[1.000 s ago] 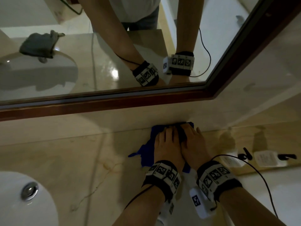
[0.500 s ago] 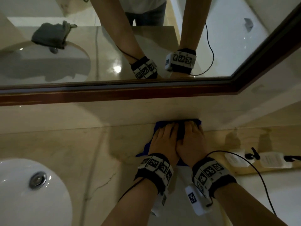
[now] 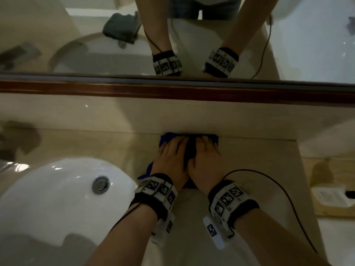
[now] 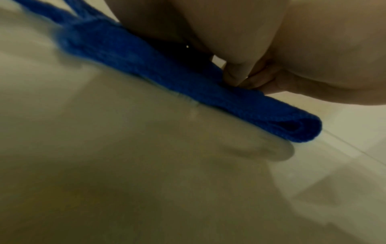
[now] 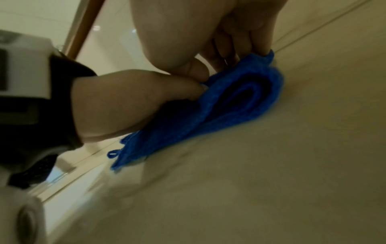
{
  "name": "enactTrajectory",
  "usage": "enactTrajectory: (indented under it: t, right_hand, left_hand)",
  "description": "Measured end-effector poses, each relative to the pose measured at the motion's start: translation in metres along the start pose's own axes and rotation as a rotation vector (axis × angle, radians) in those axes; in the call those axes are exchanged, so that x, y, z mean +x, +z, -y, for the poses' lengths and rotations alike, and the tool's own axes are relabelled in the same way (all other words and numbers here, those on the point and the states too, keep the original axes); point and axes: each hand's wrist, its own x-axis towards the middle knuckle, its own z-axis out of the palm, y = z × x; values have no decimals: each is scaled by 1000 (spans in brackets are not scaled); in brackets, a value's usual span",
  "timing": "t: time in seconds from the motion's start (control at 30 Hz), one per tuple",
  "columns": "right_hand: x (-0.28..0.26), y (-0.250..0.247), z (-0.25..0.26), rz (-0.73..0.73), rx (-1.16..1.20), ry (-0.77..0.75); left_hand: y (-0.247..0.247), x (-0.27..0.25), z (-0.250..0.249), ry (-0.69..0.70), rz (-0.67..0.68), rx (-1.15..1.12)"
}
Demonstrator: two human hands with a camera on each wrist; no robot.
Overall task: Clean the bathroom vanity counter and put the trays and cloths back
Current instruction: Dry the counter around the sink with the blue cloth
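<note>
Both hands, left (image 3: 173,156) and right (image 3: 206,160), press flat on a folded blue cloth (image 4: 167,72) at the counter's (image 3: 96,148) back edge; wiping appears unfinished, a tray (image 3: 326,210) not yet replaced.

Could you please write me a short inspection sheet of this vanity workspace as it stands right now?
Surface: beige stone counter, glossy, with a white sink at its left.
Job's things: blue cloth folded, lying flat on the counter against the back wall; wooden tray at the right edge.
Clutter: small white labelled bottle lying in the tray; grey cloth seen only as a mirror reflection.
Hands: left hand and right hand side by side, pressing the blue cloth.
Cables: black cable runs from the right wrist band; a thinner one along the left forearm.
Surroundings: wood-framed mirror above the back wall.
</note>
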Motion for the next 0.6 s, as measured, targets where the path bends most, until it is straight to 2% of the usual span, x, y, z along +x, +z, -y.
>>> enactTrajectory:
  t: [0.17, 0.33, 0.6]
  right_hand:
    - [5, 20, 69, 40, -42, -134]
    - [13, 45, 132, 87, -52, -146]
    - [22, 68, 205, 141, -169, -306]
  left_hand:
    - [-32, -20, 69, -78, -18, -7]
    - [-63, -39, 129, -115, -45, -17]
    - [-92, -61, 205, -198, -81, 10]
